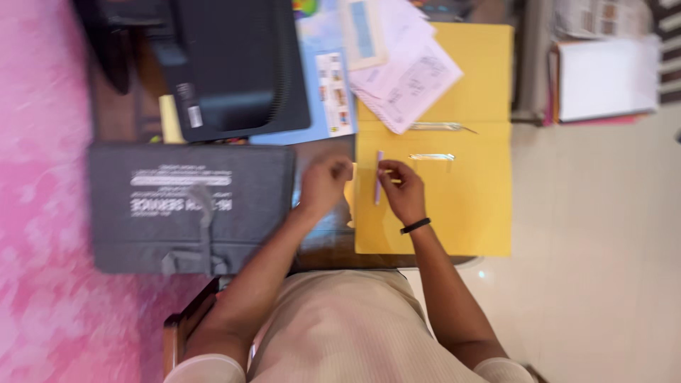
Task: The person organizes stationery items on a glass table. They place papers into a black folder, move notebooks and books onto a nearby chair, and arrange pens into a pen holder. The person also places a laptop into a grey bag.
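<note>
At the far left of the head view lies a pink patterned floor covering [35, 213]; beside it a grey fabric bag [188, 206] with straps rests on the dark surface [323, 245], and above the bag stands a black monitor [234, 64], seen from behind. The left hand [324, 183] hovers just right of the bag, at the left edge of an open yellow folder [454, 213]; its fingers are curled, pinching toward something small, though blur hides whether it truly grips anything. Just beside it, a slim pale purple pen [378, 177] stands nearly upright over the folder, between the two hands. The right hand [403, 190] closes its fingers around the pen from the right, a black band [415, 226] on its wrist; the hands are near one another but apart. Above the hands, loose white papers [404, 78] and a blue printed sheet [330, 85] overlap the folder's upper half; a metal fastener [431, 157] glints on the folder just right of the pen. Far right, well apart on the pale floor [589, 248], lies a stack of white and pink files [603, 78]. Nothing blocks the hands.
</note>
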